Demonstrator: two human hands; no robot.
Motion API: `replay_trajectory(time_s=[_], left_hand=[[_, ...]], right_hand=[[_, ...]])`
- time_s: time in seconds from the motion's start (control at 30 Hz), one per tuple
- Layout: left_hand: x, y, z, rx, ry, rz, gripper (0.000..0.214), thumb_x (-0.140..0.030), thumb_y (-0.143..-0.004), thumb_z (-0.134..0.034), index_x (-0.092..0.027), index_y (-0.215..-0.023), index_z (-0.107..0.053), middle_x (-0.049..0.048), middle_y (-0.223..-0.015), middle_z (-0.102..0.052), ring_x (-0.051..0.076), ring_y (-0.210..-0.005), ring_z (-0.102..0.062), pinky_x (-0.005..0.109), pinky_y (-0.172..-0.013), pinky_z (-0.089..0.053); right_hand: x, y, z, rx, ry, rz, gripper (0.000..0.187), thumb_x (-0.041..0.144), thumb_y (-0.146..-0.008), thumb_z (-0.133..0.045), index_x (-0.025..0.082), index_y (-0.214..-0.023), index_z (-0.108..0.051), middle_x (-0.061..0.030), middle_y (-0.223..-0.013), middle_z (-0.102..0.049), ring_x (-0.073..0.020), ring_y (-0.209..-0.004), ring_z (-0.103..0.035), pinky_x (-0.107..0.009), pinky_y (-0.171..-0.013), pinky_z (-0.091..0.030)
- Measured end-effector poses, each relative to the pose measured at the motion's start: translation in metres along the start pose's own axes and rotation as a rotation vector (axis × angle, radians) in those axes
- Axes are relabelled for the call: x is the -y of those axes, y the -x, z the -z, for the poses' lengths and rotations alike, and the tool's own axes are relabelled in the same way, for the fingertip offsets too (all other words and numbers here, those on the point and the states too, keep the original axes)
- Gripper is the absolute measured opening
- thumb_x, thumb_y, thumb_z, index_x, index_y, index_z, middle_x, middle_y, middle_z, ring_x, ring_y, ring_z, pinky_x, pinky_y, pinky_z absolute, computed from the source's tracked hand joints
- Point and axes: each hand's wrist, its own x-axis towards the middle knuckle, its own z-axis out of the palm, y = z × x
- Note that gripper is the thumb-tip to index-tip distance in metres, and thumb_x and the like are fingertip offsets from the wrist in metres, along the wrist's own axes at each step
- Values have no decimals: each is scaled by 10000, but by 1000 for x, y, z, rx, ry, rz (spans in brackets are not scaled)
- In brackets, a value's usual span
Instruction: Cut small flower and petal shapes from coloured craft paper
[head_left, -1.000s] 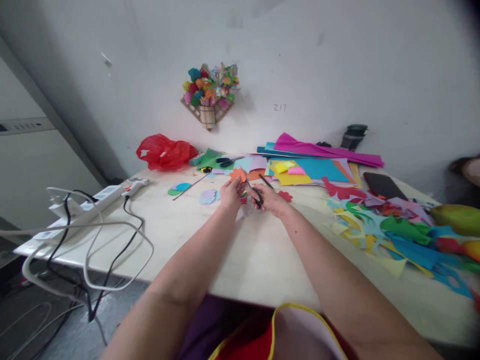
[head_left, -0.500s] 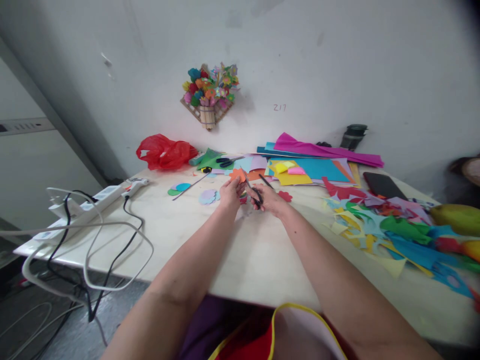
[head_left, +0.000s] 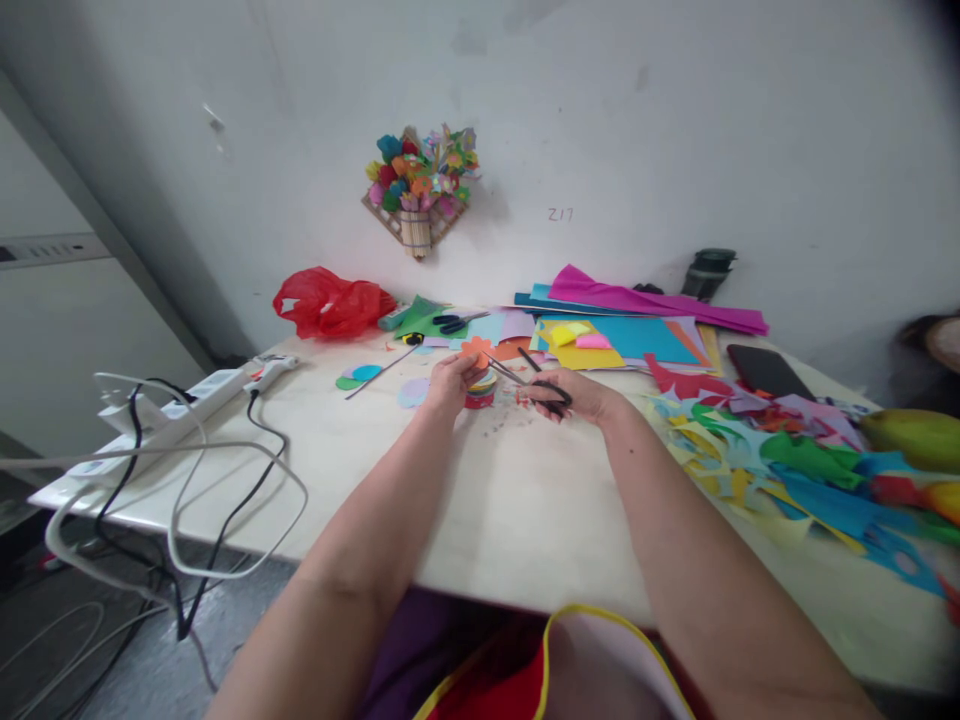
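Note:
My left hand (head_left: 451, 381) pinches an orange paper flower (head_left: 475, 347) by its lower edge. In my right hand (head_left: 564, 396) is a pair of scissors (head_left: 514, 376) with black handles, its blades pointing left toward the flower. Just below the flower sits a small round red-sided object (head_left: 480, 399), partly covered by my left hand. Tiny paper scraps (head_left: 517, 400) are scattered on the table under the blades. Left of my left hand lies a pale lilac and blue paper cutout (head_left: 412, 393).
Coloured paper sheets (head_left: 652, 340) lie at the back right, with a heap of offcuts (head_left: 780, 450) nearer. A second pair of scissors (head_left: 451, 323) and a red plastic bag (head_left: 330, 305) are at the back. A power strip (head_left: 172, 415) with cables runs along the left edge.
My right hand has drawn the scissors rightward, away from the orange flower. My left hand has shifted slightly left, still holding the flower, and the round object below shows more.

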Motion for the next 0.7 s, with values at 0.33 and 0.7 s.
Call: replay_trajectory(time_s=[0.33, 0.7], left_hand=[[1, -6, 11, 119, -81, 70, 163, -40, -672, -753, -152, -729, -649, 69, -733, -713, 194, -659, -714, 341, -751, -573], [2, -8, 17, 229, -199, 112, 142, -63, -667, -743, -150, -688, -633, 85, -706, -708, 195, -638, -707, 343, -730, -578]], right_hand=[[13, 19, 7, 12, 105, -114, 436, 515, -643, -898, 174, -704, -633, 28, -512, -578, -73, -409, -449, -214, -411, -325], [9, 20, 13, 27, 174, -125, 439, 518, -621, -909, 164, -760, -689, 32, -514, -571, -76, -416, -441, -223, -431, -321]])
